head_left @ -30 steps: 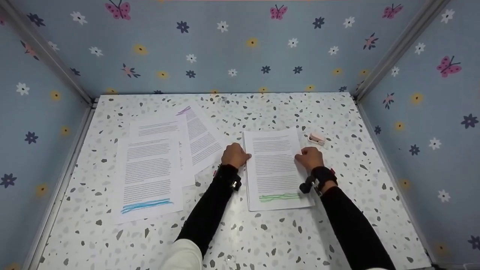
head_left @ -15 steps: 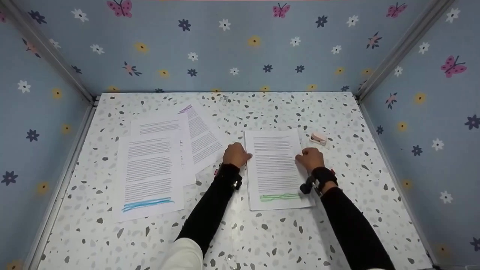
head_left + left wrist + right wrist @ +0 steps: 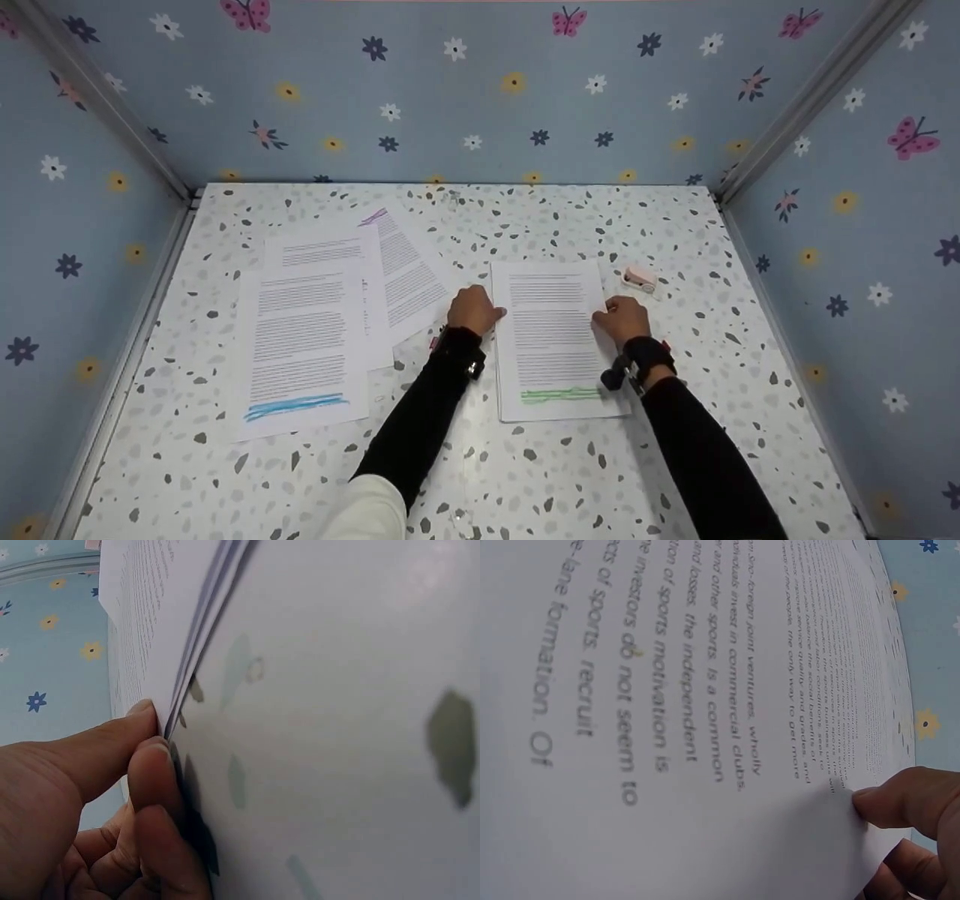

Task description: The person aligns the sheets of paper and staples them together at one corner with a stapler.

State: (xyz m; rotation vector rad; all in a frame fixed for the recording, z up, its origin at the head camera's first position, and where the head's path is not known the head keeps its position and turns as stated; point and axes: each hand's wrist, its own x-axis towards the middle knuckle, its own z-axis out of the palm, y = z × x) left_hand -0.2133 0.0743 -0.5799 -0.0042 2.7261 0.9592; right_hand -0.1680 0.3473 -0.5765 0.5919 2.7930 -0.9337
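Observation:
A small stack of printed paper sheets (image 3: pixel 551 345) lies flat in front of me, its top sheet marked with green highlighter near the bottom. My left hand (image 3: pixel 474 310) pinches the stack's left edge between thumb and fingers; the left wrist view shows several layered sheet edges (image 3: pixel 206 619) at the fingertips. On the opposite edge, my right hand (image 3: pixel 625 321) pinches the paper, the thumb (image 3: pixel 900 802) on top of the printed side and curled fingers below. Just beyond the right hand sits a small pale pink stapler (image 3: pixel 639 279).
On the left of the speckled table (image 3: pixel 420 480), a blue-marked sheet (image 3: pixel 300 345) overlaps another printed sheet (image 3: pixel 322 251). A purple-marked sheet (image 3: pixel 412 270) lies slanted behind them, close to my left hand. Flower-patterned walls (image 3: pixel 480 90) enclose the back and sides.
The top sheet's upper right corner, slightly raised a second ago, now lies flatter and lines up with the stack. Both hands keep their places; the view shifts slightly.

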